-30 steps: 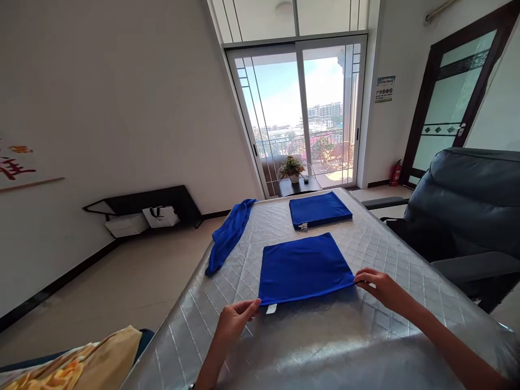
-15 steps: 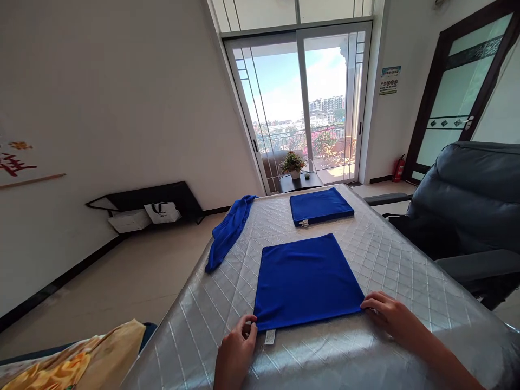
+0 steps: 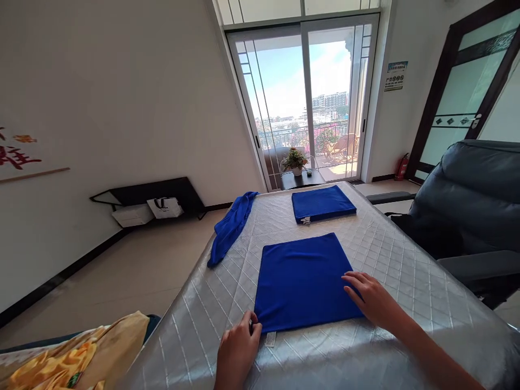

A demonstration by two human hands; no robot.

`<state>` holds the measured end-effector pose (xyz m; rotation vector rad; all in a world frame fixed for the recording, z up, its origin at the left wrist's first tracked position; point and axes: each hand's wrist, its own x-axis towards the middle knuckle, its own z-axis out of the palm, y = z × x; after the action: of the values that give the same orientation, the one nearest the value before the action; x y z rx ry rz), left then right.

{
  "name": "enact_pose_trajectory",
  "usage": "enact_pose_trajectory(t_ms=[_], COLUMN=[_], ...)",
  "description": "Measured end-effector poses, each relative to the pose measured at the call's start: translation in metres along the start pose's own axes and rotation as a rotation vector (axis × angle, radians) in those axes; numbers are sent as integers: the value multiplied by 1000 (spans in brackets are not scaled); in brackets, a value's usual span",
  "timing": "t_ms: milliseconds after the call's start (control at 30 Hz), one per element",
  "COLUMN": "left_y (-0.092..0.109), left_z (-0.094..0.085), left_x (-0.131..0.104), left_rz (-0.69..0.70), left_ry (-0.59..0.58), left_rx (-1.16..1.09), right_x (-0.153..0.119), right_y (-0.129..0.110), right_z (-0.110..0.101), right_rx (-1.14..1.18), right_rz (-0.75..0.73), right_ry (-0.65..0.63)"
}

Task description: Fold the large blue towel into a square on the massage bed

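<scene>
A square blue cloth (image 3: 303, 284) lies spread flat on a silvery quilted table cover (image 3: 309, 360), with a small white label (image 3: 270, 339) poking out from its near edge. At the cloth's near left corner is my left hand (image 3: 239, 346), its thumb and fingers pinched on the fabric. My right hand (image 3: 371, 298) rests over the right side of the cloth, fingers stretched out and apart. Farther back sits a neat stack of folded blue cloths (image 3: 323, 202), also showing a white label. A crumpled blue cloth (image 3: 232, 227) hangs along the table's left edge.
A dark padded armchair (image 3: 479, 189) stands close by on the right. Yellow and tan fabric (image 3: 77, 357) is piled at the lower left. Beyond the far end are a small black table (image 3: 303, 180) with a potted plant (image 3: 296, 161) and a sliding glass door (image 3: 280, 92).
My right hand has let go of the near right corner and moved up and inward onto the cloth's right side, fingers spreading. My left hand stays at its corner.
</scene>
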<state>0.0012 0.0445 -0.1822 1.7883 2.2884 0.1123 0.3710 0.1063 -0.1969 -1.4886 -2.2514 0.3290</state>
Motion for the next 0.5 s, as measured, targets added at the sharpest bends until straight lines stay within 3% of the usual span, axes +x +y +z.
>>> enact_pose_trajectory(t_ms=[100, 200, 333, 433, 500], left_y=[-4, 4, 51, 92, 103], left_z=[-2, -6, -3, 11, 23], left_x=[-3, -4, 6, 23, 36], left_rz=[-2, 16, 259, 541, 641], left_ry=[2, 139, 319, 278, 195], left_rx=[12, 69, 43, 17, 52], right_x=[17, 22, 19, 17, 17], right_y=[-5, -4, -1, -2, -3], right_z=[29, 54, 62, 57, 55], right_rx=[-97, -151, -169, -183, -177], right_rz=[67, 122, 140, 160, 178], right_ry=[-44, -116, -132, -146, -150])
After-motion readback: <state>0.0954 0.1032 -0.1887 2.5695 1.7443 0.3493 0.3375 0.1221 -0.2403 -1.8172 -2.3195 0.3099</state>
